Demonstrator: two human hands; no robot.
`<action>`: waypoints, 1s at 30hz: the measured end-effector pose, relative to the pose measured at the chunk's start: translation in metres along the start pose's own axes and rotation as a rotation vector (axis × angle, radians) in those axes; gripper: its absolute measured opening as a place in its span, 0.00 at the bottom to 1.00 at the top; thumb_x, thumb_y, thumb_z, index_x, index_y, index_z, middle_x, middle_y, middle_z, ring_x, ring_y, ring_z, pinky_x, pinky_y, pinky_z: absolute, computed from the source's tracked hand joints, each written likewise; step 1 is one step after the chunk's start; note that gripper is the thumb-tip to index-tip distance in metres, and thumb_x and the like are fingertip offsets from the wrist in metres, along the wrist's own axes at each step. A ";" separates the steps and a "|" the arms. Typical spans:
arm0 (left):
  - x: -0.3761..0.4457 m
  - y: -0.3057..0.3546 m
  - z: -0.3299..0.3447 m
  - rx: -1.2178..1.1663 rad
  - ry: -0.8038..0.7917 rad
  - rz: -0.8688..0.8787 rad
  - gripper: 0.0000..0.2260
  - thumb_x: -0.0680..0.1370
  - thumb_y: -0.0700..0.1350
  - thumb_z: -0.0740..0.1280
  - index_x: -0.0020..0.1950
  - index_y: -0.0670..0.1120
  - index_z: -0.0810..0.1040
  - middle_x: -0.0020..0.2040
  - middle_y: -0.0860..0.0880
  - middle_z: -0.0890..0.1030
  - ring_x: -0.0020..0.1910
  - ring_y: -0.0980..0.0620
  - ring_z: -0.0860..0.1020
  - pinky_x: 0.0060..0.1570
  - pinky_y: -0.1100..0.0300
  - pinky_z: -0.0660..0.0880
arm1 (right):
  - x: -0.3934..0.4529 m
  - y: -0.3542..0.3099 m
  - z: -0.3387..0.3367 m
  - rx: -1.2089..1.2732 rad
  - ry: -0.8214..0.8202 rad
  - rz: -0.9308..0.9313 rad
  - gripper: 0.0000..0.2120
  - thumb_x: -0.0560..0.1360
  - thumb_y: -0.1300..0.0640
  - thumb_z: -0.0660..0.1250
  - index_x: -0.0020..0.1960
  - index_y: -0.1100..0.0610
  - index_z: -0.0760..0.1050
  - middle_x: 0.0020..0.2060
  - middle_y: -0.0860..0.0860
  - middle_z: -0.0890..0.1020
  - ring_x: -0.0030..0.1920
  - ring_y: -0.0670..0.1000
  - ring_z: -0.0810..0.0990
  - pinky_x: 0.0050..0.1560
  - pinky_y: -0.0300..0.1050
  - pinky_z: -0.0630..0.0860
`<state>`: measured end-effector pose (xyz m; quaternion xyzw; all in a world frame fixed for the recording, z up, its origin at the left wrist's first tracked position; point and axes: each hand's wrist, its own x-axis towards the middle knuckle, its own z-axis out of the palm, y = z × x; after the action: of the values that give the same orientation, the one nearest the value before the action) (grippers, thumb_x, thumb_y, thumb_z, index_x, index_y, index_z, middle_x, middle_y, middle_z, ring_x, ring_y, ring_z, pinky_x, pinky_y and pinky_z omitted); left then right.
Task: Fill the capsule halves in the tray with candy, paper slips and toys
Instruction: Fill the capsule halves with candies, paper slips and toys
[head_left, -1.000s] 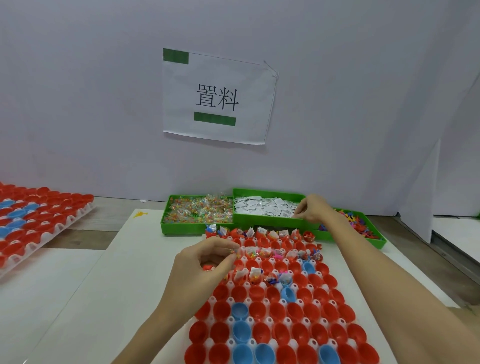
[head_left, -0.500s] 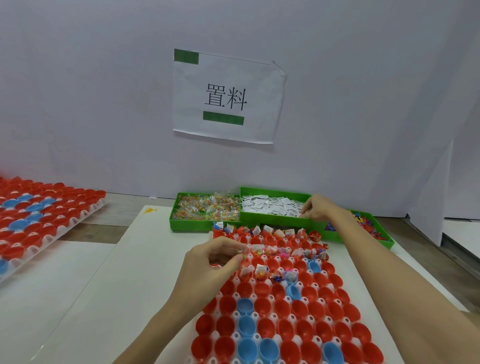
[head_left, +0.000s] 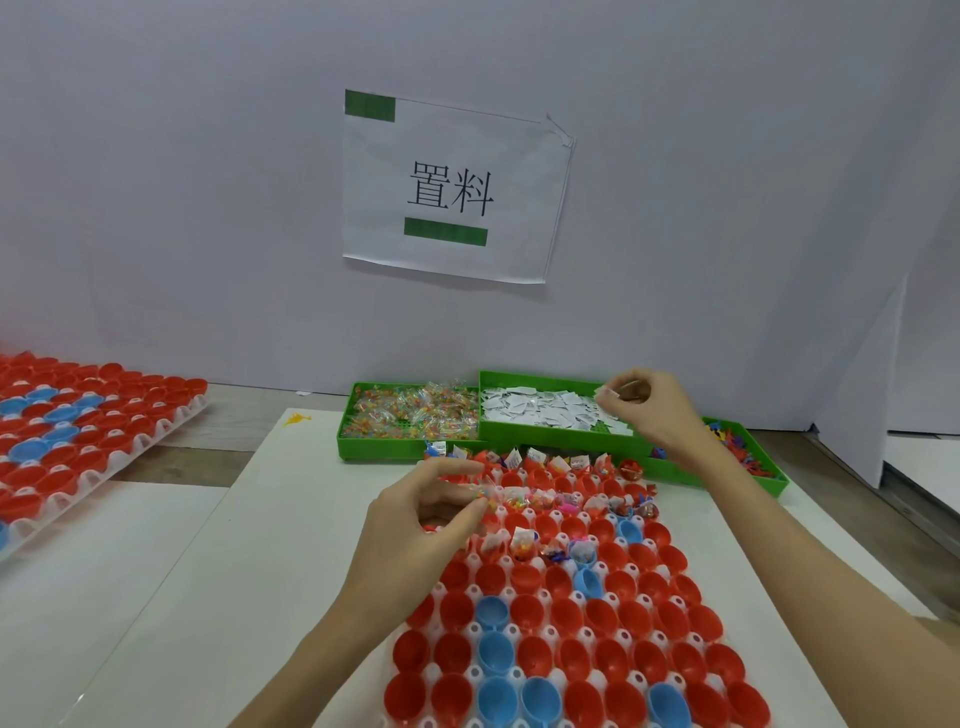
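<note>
A white tray (head_left: 470, 631) of red and blue capsule halves lies in front of me; its far rows hold candy, slips and toys, its near rows are bare. My left hand (head_left: 415, 525) hovers over the tray's left side and pinches a clear candy packet (head_left: 485, 493) between thumb and fingers. My right hand (head_left: 647, 408) is raised over the green bin of paper slips (head_left: 545, 410) and pinches a white slip (head_left: 605, 392). The candy bin (head_left: 410, 415) stands to the left, the toy bin (head_left: 743, 457) to the right, partly behind my right forearm.
A second tray of red and blue capsule halves (head_left: 78, 431) sits at the far left on another surface. A white wall with a paper sign (head_left: 449, 189) rises just behind the bins. A white partition (head_left: 883, 405) stands at the right.
My right hand has lifted out of the slip bin with a slip pinched in its fingers. My left hand stays over the tray's left side with the candy packet.
</note>
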<state>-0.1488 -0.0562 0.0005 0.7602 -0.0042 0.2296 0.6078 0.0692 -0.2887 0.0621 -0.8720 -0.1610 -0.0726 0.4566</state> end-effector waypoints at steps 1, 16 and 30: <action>-0.001 0.001 0.000 -0.018 -0.003 -0.008 0.11 0.77 0.40 0.74 0.58 0.52 0.83 0.43 0.51 0.87 0.45 0.51 0.86 0.52 0.60 0.82 | -0.013 -0.005 0.000 0.071 -0.026 -0.003 0.10 0.75 0.52 0.75 0.53 0.54 0.80 0.46 0.51 0.84 0.47 0.49 0.83 0.46 0.41 0.77; -0.003 0.004 0.001 0.047 -0.024 -0.021 0.06 0.77 0.40 0.75 0.51 0.49 0.85 0.44 0.54 0.87 0.43 0.53 0.86 0.47 0.64 0.81 | 0.010 0.004 0.036 -0.126 0.111 0.096 0.19 0.78 0.59 0.72 0.68 0.62 0.76 0.59 0.59 0.83 0.54 0.54 0.81 0.59 0.50 0.78; -0.004 0.006 0.002 -0.056 -0.041 -0.137 0.12 0.77 0.38 0.73 0.55 0.54 0.86 0.47 0.55 0.88 0.45 0.55 0.87 0.49 0.68 0.80 | -0.088 -0.037 0.022 0.409 -0.035 0.058 0.08 0.71 0.50 0.77 0.47 0.52 0.85 0.39 0.51 0.86 0.37 0.47 0.83 0.39 0.36 0.79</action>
<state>-0.1534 -0.0603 0.0045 0.7458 0.0289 0.1713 0.6431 -0.0264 -0.2699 0.0544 -0.7665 -0.1549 -0.0103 0.6232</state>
